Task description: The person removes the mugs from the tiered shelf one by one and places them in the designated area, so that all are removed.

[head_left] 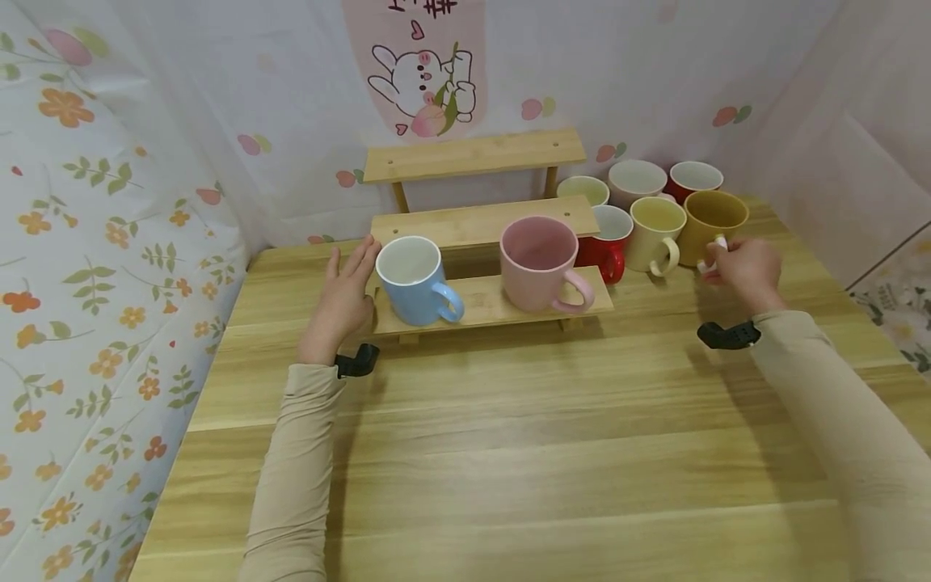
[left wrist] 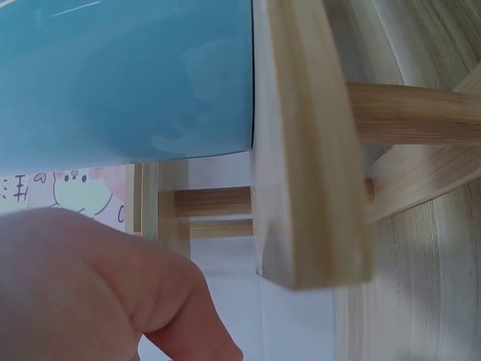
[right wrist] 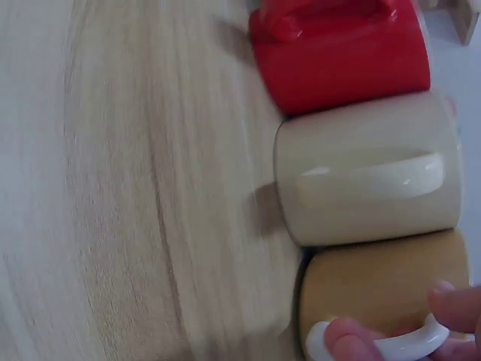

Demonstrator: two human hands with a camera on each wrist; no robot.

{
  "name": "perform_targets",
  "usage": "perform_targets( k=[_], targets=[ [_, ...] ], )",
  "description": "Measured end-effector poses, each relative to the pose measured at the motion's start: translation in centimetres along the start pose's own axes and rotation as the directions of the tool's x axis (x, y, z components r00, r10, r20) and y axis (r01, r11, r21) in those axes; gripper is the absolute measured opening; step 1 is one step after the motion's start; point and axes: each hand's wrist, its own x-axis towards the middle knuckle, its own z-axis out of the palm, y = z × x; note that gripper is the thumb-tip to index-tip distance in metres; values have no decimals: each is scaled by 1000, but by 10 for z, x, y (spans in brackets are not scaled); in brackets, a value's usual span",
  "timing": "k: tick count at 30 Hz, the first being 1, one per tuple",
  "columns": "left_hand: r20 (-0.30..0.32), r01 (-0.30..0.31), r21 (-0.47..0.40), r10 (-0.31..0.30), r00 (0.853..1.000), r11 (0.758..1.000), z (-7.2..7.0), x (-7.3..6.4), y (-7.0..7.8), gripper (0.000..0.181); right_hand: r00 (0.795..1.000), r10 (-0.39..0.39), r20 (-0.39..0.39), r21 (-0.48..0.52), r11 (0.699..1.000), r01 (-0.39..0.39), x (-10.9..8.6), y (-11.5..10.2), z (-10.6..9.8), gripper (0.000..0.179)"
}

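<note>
At the right, my right hand [head_left: 749,271] pinches the white handle [right wrist: 409,344] of a mustard-yellow mug [head_left: 709,226], which stands on the table. My left hand [head_left: 343,295] is at the left end of a three-tier wooden rack [head_left: 483,301], its fingers stretched along the rack's end beside a light blue mug [head_left: 414,283]. That mug sits on the lowest tier with its handle to the right. Further right on the same tier is a pink mug [head_left: 534,267]. In the left wrist view the blue mug [left wrist: 128,83] is above the thumb, apart from it.
Beside the mustard mug are a cream mug [head_left: 655,242] and a red mug [head_left: 611,234]. Behind them stand a pale green-rimmed mug [head_left: 582,191], a pale pink one [head_left: 636,186] and another red one [head_left: 694,179]. A patterned cloth [head_left: 254,73] hangs behind the table [head_left: 509,453].
</note>
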Motion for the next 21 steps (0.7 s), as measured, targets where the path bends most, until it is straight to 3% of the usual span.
perform_targets(
  k=[5, 10, 15, 21],
  targets=[
    [10, 12, -18, -12, 1000, 1000, 1, 0, 1, 79, 1000, -17, 8, -142, 990, 18, -4, -2, -1, 56],
    [2, 9, -17, -9, 1000, 1000, 0, 0, 1, 79, 997, -56, -52, -194, 980, 45, -10, -7, -6, 55],
    [0, 5, -17, -5, 1000, 1000, 0, 0, 1, 79, 988, -77, -136, -82, 994, 66, -20, -10, -8, 49],
    [7, 3, -15, -3, 1000, 1000, 0, 0, 0, 79, 985, -94, -144, 24, 995, 98, -33, -13, -9, 50]
  ],
)
